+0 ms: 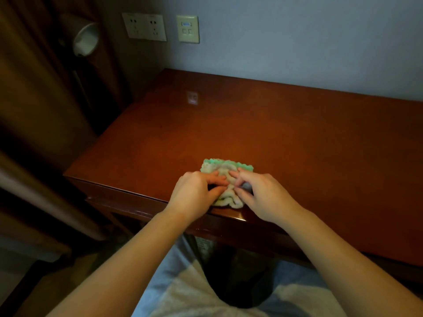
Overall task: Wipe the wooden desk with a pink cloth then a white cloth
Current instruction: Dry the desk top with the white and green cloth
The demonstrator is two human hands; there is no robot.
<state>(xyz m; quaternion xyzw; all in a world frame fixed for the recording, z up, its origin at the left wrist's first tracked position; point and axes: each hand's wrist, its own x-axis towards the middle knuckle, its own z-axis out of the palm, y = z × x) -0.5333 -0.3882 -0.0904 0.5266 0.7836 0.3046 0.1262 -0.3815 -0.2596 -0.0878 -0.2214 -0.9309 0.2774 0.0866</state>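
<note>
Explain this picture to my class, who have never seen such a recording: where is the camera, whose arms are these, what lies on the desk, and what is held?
There is no machine here. A person wears one wide-angle camera on the head, looking forward and down, so the two bare arms reaching in from below are their own. The left hand and the right hand both pinch a bunched white cloth with a green edge. It lies near the front edge of the wooden desk. Behind the desk, wall sockets are set in the wall. No pink cloth is in view.
</note>
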